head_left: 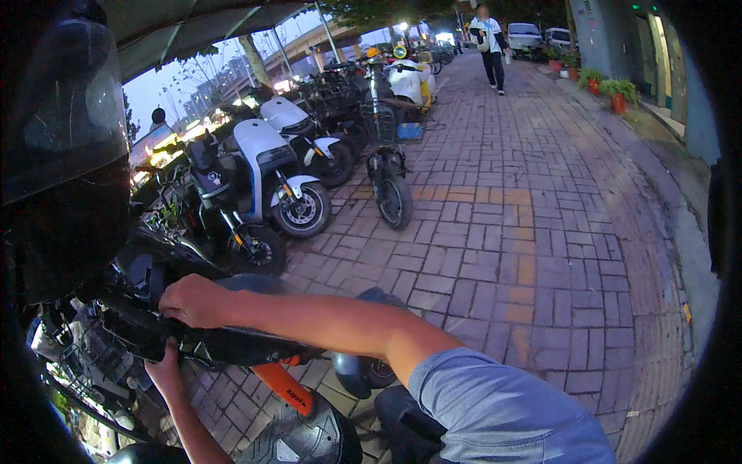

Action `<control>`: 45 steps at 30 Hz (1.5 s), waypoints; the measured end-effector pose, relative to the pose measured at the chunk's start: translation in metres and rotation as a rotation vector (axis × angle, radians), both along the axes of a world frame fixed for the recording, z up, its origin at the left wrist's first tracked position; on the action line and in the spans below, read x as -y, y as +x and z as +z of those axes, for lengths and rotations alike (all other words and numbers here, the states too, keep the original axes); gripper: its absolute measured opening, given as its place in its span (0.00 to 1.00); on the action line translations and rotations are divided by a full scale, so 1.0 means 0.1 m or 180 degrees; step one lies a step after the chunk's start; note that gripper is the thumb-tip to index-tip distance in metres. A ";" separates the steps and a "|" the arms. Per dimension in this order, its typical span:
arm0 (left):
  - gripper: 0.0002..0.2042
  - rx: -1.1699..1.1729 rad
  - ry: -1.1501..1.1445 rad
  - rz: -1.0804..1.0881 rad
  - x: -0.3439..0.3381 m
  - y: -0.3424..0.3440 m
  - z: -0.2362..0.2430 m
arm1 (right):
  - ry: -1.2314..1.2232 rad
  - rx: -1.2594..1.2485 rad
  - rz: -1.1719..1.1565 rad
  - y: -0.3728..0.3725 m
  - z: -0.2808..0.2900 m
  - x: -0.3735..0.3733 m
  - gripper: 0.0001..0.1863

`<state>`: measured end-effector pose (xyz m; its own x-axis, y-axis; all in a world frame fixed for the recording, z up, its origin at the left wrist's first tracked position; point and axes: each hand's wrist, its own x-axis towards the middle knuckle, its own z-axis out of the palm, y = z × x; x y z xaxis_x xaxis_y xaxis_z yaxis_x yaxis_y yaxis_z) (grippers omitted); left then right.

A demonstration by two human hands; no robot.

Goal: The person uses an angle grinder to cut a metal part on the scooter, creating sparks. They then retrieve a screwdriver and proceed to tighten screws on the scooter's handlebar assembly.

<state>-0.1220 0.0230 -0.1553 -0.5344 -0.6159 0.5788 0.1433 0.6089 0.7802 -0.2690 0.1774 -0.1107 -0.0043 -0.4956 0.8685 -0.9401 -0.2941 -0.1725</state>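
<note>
Brick paving point(572, 255) runs along an outdoor parking strip, where scooters, one of them a white scooter point(259, 158), stand side by side, partly under a canopy point(185, 31); such a row likely leaves the walkway passable for the distant walker point(491, 46). From the head view, both hands meet at the left, at a dark handlebar-like part point(143, 329) of a black scooter, just in front of the wearer. Reaching across from the right, the right hand point(193, 301) is curled at its upper side, fingers drawn together as if pinching, though what lies between them is hidden. Lower down, the left hand point(164, 365) touches its near edge, thumb raised, probably to steady it from below; whether those fingers close around it I cannot tell.
</note>
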 end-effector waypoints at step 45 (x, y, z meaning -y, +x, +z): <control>0.20 -0.0305 0.0237 0.0000 -0.28 0.04 0.10 | -0.0796 -0.0737 -0.0050 0.07 -0.22 -0.07 0.08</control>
